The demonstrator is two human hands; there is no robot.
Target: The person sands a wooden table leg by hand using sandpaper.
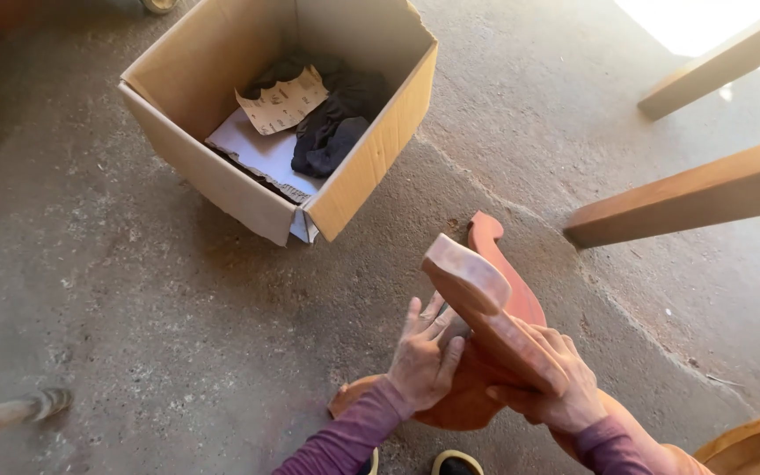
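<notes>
Right hand (549, 380) has a firm grip on the carved wood piece (485, 303) at 5 o'clock; left hand (424, 356) lies flat against it, fingers spread, whatever's underneath hidden. Cardboard box (371, 158) at 11.

I count two curved wooden pieces (485, 299), one open cardboard box (362, 167), one sandpaper sheet (283, 101), one dark cloth (340, 123), two wooden beams (688, 193), and two hands (424, 361).

We look steeply down from our head at the concrete floor (134, 308), our hands close at the bottom edge, a cardboard box (362, 167) farther ahead.
</notes>
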